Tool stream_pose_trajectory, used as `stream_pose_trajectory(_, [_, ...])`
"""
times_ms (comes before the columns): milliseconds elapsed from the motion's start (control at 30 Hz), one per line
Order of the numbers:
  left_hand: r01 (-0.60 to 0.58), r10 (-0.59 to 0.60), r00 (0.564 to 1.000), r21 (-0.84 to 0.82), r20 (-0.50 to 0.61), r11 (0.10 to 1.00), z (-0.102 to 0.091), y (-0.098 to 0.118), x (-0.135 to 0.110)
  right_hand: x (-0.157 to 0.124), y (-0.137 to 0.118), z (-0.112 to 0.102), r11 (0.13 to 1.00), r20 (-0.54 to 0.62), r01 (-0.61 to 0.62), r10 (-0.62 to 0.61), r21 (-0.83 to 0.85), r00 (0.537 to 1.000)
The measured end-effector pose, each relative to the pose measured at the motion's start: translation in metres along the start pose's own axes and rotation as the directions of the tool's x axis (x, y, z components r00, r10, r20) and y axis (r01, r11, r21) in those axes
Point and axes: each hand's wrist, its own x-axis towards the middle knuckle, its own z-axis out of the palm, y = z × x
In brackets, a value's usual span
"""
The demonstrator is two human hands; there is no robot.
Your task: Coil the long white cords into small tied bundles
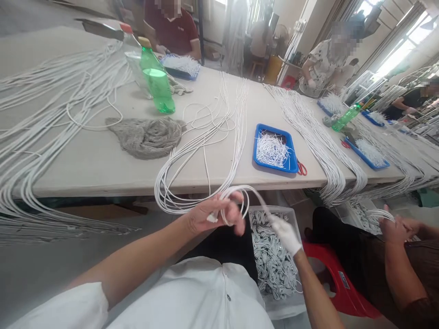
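Left hand: the left hand point(214, 218), bare, lower centre of the frame, has its fingers curled closed around a small loop of thin white cable point(259, 200).
Right hand: the right hand point(285, 234), in a white glove, just to its right, pinches the same cable's strand.
Cable: coiled between both hands below the edge of the pale grey table point(85, 160), its long run leading up onto it.
Bin: a clear plastic bin point(264, 209) of coiled white cables sits under the right hand.
Table top: blue plastic tray point(255, 146) of short white pieces, red-handled scissors point(302, 168) at its right corner. A green plastic bottle point(158, 84) and a grey cloth rag point(147, 137) are upper left.
Right edge: a co-worker's hands point(394, 226) hold another white loop.
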Motion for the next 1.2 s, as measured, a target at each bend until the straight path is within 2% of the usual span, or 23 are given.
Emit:
stream_pose_trajectory(33, [-0.043,0.048,0.998,0.091,-0.049,0.995,-0.002,0.002,0.002,-0.004,-0.004,0.014,0.999,0.201,0.038,-0.032,-0.029,0.979])
stream_pose_trajectory(67, [-0.037,0.055,0.995,0.212,-0.078,0.976,-0.004,0.002,0.005,-0.009,-0.014,0.024,0.993,0.359,0.102,-0.075,-0.057,0.93])
stream_pose_trajectory(100, [0.004,0.027,0.996,0.335,-0.089,0.942,-0.006,-0.001,0.007,-0.012,-0.028,0.028,0.981,0.463,0.175,-0.116,-0.086,0.878])
stream_pose_trajectory(133, [0.065,-0.031,0.996,0.433,-0.085,0.899,-0.008,-0.006,0.01,-0.014,-0.044,0.025,0.965,0.477,0.231,-0.145,-0.126,0.867])
stream_pose_trajectory(200, [0.215,-0.222,0.974,0.521,-0.051,0.826,-0.011,-0.017,0.012,-0.012,-0.074,0.003,0.939,0.4,0.274,-0.174,-0.207,0.9])
stream_pose_trajectory(267, [0.35,-0.394,0.919,0.487,-0.013,0.8,-0.01,-0.026,0.012,-0.004,-0.09,-0.027,0.953,0.247,0.221,-0.167,-0.21,0.955])
stream_pose_trajectory(333, [0.415,-0.459,0.888,0.385,0.026,0.824,-0.007,-0.03,0.011,0.005,-0.091,-0.046,0.976,0.12,0.151,-0.132,-0.159,0.984])
stream_pose_trajectory(400, [0.446,-0.478,0.876,0.276,0.058,0.851,-0.004,-0.03,0.01,0.013,-0.084,-0.046,0.988,0.096,0.122,-0.113,-0.091,0.989])
stream_pose_trajectory(567, [0.536,-0.551,0.819,0.132,0.157,0.834,0.008,-0.038,0.007,0.027,-0.066,-0.006,0.973,0.292,0.196,-0.225,0.124,0.93])
stream_pose_trajectory(633, [0.523,-0.521,0.834,0.043,0.181,0.852,0.011,-0.039,0.004,0.03,-0.05,0.007,0.967,0.287,0.153,-0.208,0.204,0.935])
stream_pose_trajectory(667, [0.475,-0.464,0.868,-0.022,0.177,0.88,0.012,-0.036,0.003,0.03,-0.04,0.014,0.969,0.234,0.112,-0.164,0.221,0.958])
stream_pose_trajectory(733, [0.248,-0.236,0.967,-0.142,0.095,0.958,0.01,-0.023,0.001,0.027,-0.021,0.028,0.983,0.108,0.032,-0.052,0.182,0.993])
stream_pose_trajectory(767, [0.105,-0.103,0.994,-0.148,0.023,0.983,0.007,-0.015,0.002,0.023,-0.016,0.036,0.99,0.061,0.0,-0.009,0.143,0.998])
stream_pose_trajectory(800, [-0.015,0.01,0.999,-0.096,-0.052,0.995,0.005,-0.007,0.004,0.019,-0.014,0.042,0.996,0.053,-0.012,0.007,0.094,0.999])
stream_pose_trajectory(833, [-0.081,0.081,0.991,0.007,-0.11,0.997,0.002,-0.001,0.006,0.014,-0.017,0.045,0.999,0.093,0.005,-0.009,0.04,0.996])
stream_pose_trajectory(900, [-0.034,0.08,0.984,0.272,-0.162,0.962,-0.003,0.002,0.011,0.005,-0.034,0.04,0.994,0.215,0.098,-0.085,-0.052,0.973])
stream_pose_trajectory(967, [0.136,-0.079,0.985,0.421,-0.151,0.897,-0.005,-0.008,0.015,0.001,-0.056,0.017,0.977,0.254,0.178,-0.143,-0.12,0.957])
stream_pose_trajectory(1033, [0.323,-0.318,0.945,0.384,-0.077,0.865,-0.005,-0.02,0.012,0.0,-0.064,-0.013,0.983,0.146,0.151,-0.135,-0.103,0.98])
stream_pose_trajectory(1067, [0.384,-0.401,0.916,0.312,-0.013,0.869,-0.004,-0.023,0.01,0.001,-0.061,-0.025,0.991,0.047,0.119,-0.116,-0.069,0.992])
stream_pose_trajectory(1100, [0.395,-0.416,0.908,0.218,0.055,0.892,-0.004,-0.023,0.006,0.001,-0.054,-0.03,0.995,-0.064,0.088,-0.091,-0.037,0.994])
stream_pose_trajectory(1133, [0.337,-0.348,0.931,0.111,0.105,0.935,-0.003,-0.019,0.004,0.0,-0.045,-0.029,0.998,-0.147,0.065,-0.066,-0.011,0.987])
stream_pose_trajectory(1167, [0.218,-0.217,0.969,0.008,0.114,0.976,-0.003,-0.013,0.002,-0.002,-0.036,-0.022,0.998,-0.193,0.055,-0.053,0.005,0.98])
stream_pose_trajectory(1200, [0.064,-0.06,0.995,-0.057,0.078,0.996,-0.003,-0.005,0.002,-0.004,-0.03,-0.011,0.998,-0.178,0.057,-0.055,0.005,0.982])
